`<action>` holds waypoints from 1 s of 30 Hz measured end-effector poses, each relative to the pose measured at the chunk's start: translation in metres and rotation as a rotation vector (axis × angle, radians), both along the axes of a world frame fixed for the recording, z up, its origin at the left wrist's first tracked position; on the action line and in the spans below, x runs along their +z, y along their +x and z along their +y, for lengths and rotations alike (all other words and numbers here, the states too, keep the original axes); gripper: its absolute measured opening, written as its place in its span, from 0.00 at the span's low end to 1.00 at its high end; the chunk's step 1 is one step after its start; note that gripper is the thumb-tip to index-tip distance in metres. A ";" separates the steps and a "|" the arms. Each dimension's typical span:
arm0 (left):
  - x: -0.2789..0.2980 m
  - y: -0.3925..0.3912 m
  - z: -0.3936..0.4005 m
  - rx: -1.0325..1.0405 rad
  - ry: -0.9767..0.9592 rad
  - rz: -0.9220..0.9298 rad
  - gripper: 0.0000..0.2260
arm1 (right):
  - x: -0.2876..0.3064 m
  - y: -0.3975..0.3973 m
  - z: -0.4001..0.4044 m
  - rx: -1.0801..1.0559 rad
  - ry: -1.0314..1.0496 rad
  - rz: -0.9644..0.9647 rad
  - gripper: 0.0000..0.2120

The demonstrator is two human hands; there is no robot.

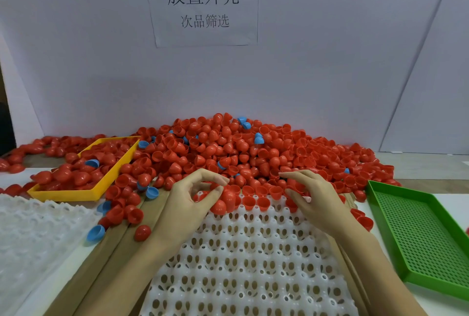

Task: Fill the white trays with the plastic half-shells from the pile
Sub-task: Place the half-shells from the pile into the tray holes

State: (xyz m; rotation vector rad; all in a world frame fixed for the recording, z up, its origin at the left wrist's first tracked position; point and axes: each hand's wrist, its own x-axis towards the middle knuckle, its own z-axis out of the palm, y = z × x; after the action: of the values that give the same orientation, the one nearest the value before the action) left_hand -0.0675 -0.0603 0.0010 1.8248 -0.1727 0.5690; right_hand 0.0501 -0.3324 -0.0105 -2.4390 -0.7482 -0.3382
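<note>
Red plastic half-shells (228,153), dome-shaped and hollow, form a broad pile along the back of the work surface against a pale wall, with a few blue plastic half-shells (258,139) scattered among them. Directly below the pile's near edge lies a white plastic tray (253,265) moulded with rows of cup-shaped pockets. Only its far row holds shells: several red half-shells sit there with their open mouths upward, between the two hands. The remaining pockets in view hold nothing. The left hand (193,196) rests at the tray's far left corner, thumb and forefinger curled toward each other and pinching a red half-shell, with further red shells bunched under the palm. The right hand (309,196) lies at the tray's far right, fingers bent and reaching into the edge of the pile, touching red shells; whether it grasps one cannot be told. A second white pocketed tray (33,234) lies at the left edge of the view. A yellow rectangular plastic tray (111,176) to the left of the pile is filled with red shells and one blue one. A green perforated plastic tray (418,234) lies to the right. A paper notice (203,3) printed with Chinese characters hangs on the wall above.
</note>
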 end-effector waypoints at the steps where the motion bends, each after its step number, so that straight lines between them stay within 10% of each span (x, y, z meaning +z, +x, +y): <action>1: 0.000 0.000 0.000 0.004 0.005 0.005 0.11 | 0.000 -0.001 0.002 0.029 -0.002 -0.003 0.17; 14: -0.003 0.001 0.001 0.004 -0.009 0.059 0.09 | 0.009 -0.012 0.009 0.096 -0.164 0.089 0.05; 24: 0.002 -0.004 -0.008 -0.164 -0.391 0.205 0.06 | 0.009 -0.013 0.010 0.120 -0.167 -0.018 0.10; 30: 0.002 -0.006 -0.016 -0.291 -0.483 0.264 0.07 | 0.029 -0.035 0.025 0.258 0.215 0.029 0.15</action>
State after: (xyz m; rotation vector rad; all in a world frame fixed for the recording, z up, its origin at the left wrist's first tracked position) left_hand -0.0735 -0.0768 0.0031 1.3545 -0.1068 0.1413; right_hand 0.0155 -0.3070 0.0186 -2.1132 -0.9505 -0.2670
